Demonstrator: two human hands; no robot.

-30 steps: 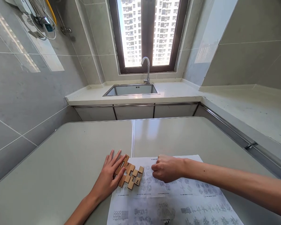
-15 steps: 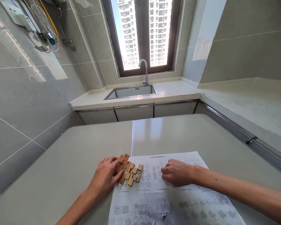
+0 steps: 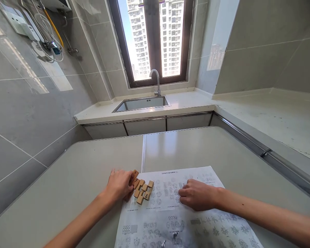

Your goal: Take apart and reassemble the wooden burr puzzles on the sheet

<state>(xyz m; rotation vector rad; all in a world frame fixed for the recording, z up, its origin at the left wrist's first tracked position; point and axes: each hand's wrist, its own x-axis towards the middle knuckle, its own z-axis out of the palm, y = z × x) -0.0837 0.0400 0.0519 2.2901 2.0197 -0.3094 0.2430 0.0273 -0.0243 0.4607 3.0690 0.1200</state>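
Several numbered wooden puzzle blocks (image 3: 142, 190) lie bunched together on the top left corner of a printed paper sheet (image 3: 170, 220) on a pale table (image 3: 67, 193). My left hand (image 3: 120, 184) rests at the left side of the bunch, fingers curled round the leftmost block. Further right, my right hand (image 3: 196, 194) lies knuckles-up on the sheet, fingers bent and pressing the paper, a short gap away from the blocks.
Beyond the table runs a white counter with a steel sink (image 3: 142, 103) and tap (image 3: 155, 81) under a window. The counter continues along the right wall (image 3: 274, 120). Grey tiled walls, with cables and a hose at the upper left (image 3: 49, 38).
My left hand has gone from lying flat beside the blocks to curling its fingers round the leftmost one. My right hand has slid rightwards along the sheet, away from the blocks.
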